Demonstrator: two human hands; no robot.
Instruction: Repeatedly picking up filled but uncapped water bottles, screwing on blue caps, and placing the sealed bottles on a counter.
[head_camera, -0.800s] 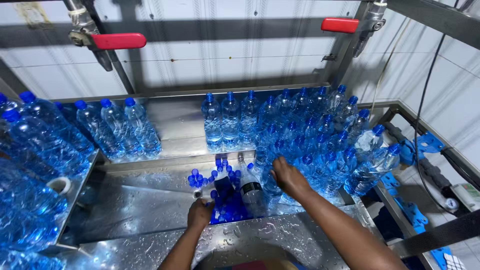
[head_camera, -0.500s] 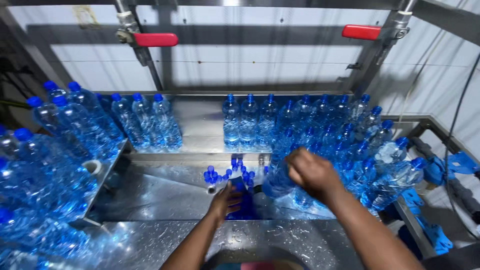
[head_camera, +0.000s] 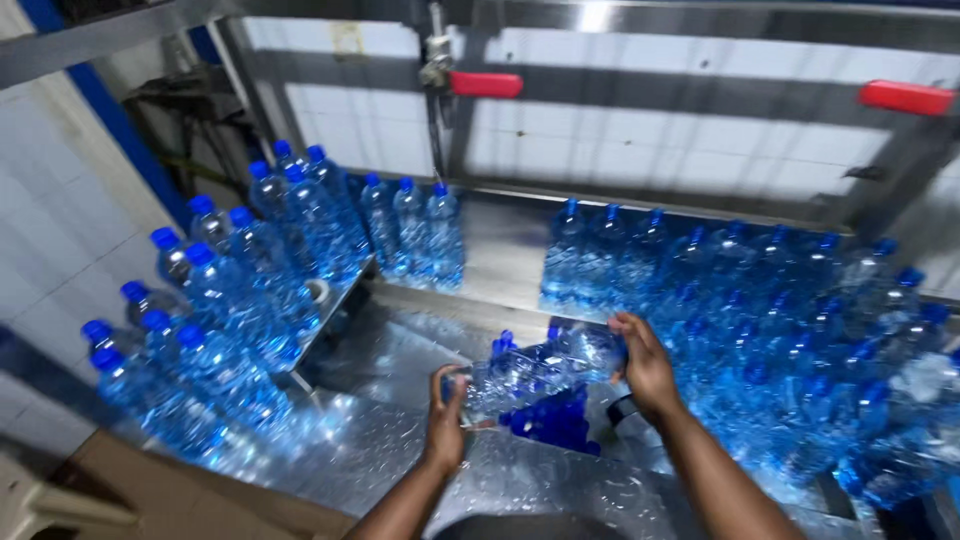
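Lifting a tilted cluster of blue-capped bottles (head_camera: 535, 370) off the steel table (head_camera: 400, 350), my left hand (head_camera: 447, 415) and right hand (head_camera: 645, 365) clamping its ends. Next move likely needs steady grip.

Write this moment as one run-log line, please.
left hand: grips cap end of water bottle | right hand: grips its base | bottle: sideways above steel table
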